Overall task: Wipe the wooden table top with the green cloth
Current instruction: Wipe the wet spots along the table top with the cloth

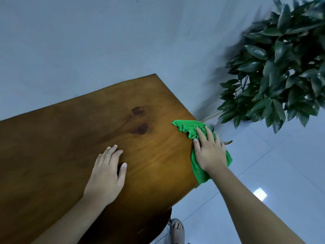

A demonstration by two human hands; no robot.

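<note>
The wooden table top (70,138) fills the left and middle of the view, with two dark knots near its centre. A crumpled green cloth (188,128) lies on its right edge and partly hangs over it. My right hand (209,152) presses flat on the cloth, fingers spread over its folds. My left hand (107,175) rests palm down on the bare wood to the left, holding nothing, fingers slightly apart.
A leafy potted plant (274,67) stands close to the table's far right corner. A pale wall (88,41) runs behind the table. Glossy floor tiles (281,173) lie to the right, and my sandalled foot (177,229) shows below the table edge.
</note>
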